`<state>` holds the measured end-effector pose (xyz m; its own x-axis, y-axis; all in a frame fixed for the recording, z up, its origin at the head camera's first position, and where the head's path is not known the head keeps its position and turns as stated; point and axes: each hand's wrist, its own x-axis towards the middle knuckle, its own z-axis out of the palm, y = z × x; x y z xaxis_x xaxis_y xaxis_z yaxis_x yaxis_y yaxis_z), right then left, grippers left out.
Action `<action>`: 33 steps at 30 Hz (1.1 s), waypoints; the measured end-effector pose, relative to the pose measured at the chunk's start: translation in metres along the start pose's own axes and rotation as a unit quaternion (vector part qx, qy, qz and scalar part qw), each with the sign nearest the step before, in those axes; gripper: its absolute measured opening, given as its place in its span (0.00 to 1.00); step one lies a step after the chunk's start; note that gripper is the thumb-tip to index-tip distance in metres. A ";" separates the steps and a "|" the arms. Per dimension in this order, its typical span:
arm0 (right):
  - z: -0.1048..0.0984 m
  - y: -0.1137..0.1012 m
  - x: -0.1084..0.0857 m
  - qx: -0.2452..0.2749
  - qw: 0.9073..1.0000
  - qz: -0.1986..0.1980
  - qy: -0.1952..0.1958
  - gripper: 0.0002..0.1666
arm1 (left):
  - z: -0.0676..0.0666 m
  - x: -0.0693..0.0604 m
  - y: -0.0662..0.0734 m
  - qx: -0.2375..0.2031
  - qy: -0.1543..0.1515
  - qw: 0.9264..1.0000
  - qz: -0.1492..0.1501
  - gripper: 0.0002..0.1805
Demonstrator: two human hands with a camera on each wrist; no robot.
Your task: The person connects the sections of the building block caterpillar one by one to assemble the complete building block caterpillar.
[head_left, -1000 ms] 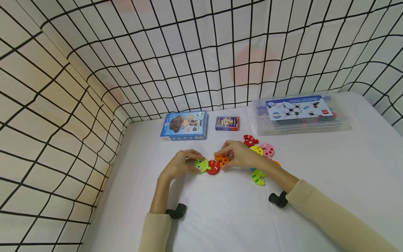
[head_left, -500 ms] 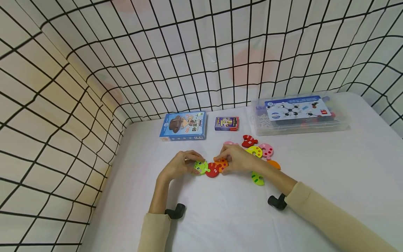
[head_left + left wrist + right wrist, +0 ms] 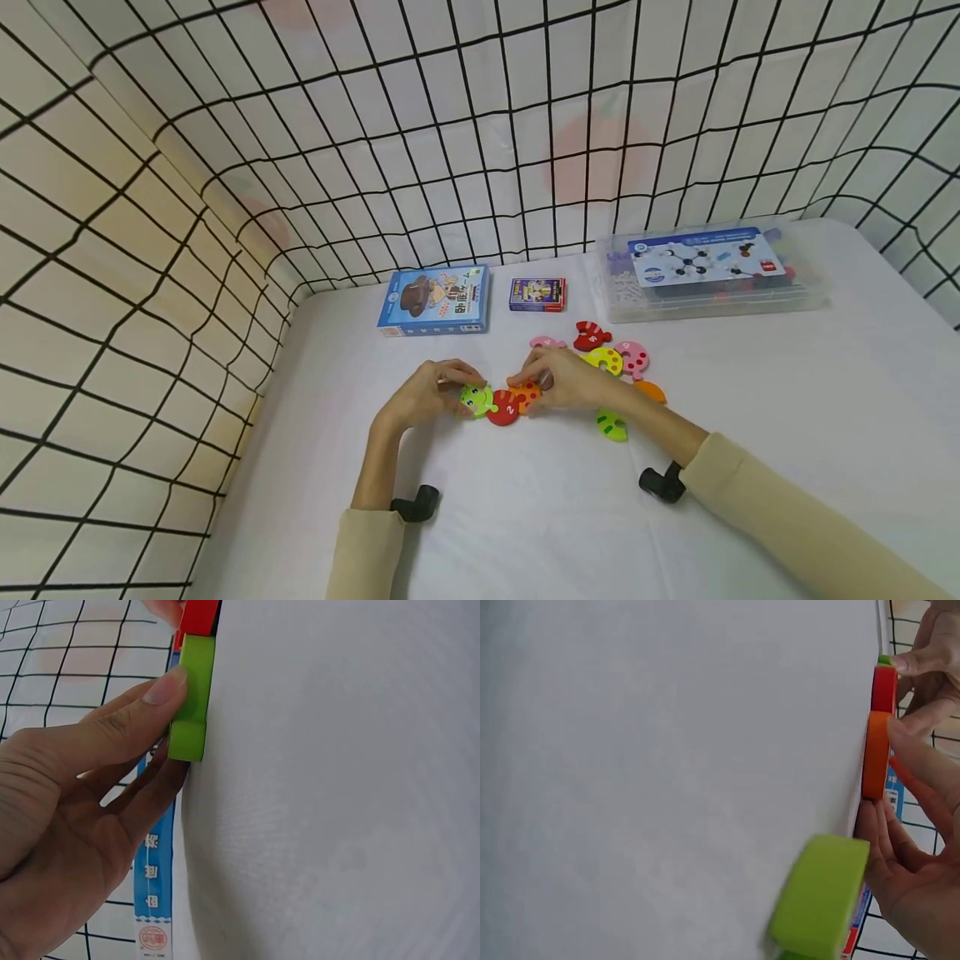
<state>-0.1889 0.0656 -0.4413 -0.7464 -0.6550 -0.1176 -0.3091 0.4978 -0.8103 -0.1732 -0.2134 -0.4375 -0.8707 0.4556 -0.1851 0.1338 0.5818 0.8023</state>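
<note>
My left hand [image 3: 423, 396] pinches a light green caterpillar-head puzzle piece [image 3: 476, 400] with a smiling face. In the left wrist view the thumb lies on that green piece's edge [image 3: 193, 690]. Against the head sits a red puzzle piece [image 3: 503, 408] marked 2. On its other side, my right hand [image 3: 570, 379] pinches an orange spotted puzzle piece [image 3: 528, 395], which touches the red one. The right wrist view has the orange piece [image 3: 875, 756] lying flat on the white cloth, between thumb and fingers. The fingers partly cover the orange piece's far side.
Around my right forearm lie more pieces: red [image 3: 592, 336], yellow [image 3: 604, 360], pink [image 3: 632, 357], orange [image 3: 650, 390] and green [image 3: 612, 425]. Behind stand a blue game box [image 3: 435, 300], a small card box [image 3: 537, 295] and a clear plastic case [image 3: 712, 271], before a black wire grid [image 3: 480, 171].
My right hand has brought the orange piece down against the red piece, which has shifted slightly toward me. A pink piece behind that hand has come into sight. My left hand stays on the green head.
</note>
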 end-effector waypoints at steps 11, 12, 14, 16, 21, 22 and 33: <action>-0.052 0.012 -0.027 -0.005 0.997 0.026 0.074 0.22 | -0.001 -0.001 0.001 -0.004 -0.002 1.000 -0.002 0.21; -0.056 0.014 -0.030 -0.011 0.996 0.030 0.083 0.22 | -0.001 -0.001 0.002 -0.003 -0.002 1.000 -0.002 0.21; -0.063 0.020 -0.035 -0.022 0.994 0.028 0.100 0.21 | 0.000 -0.002 0.004 -0.003 -0.002 1.000 -0.005 0.21; -0.068 0.025 -0.039 -0.024 0.993 0.028 0.112 0.22 | 0.001 -0.002 0.005 -0.001 -0.003 1.000 -0.004 0.21; -0.073 0.032 -0.040 -0.030 0.991 0.034 0.126 0.24 | 0.002 -0.003 0.006 0.000 -0.004 1.000 -0.006 0.21; -0.072 0.033 -0.039 -0.032 0.991 0.034 0.125 0.25 | 0.001 -0.003 0.006 0.001 -0.003 1.000 -0.004 0.21; -0.056 0.023 -0.004 -0.044 0.996 0.035 0.069 0.31 | 0.001 -0.001 0.005 -0.004 -0.009 1.000 -0.008 0.21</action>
<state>-0.2258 0.1116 -0.4274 -0.8400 -0.5354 -0.0882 -0.2989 0.5922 -0.7483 -0.1716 -0.2101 -0.4338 -0.8642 0.4585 -0.2073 0.1169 0.5836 0.8036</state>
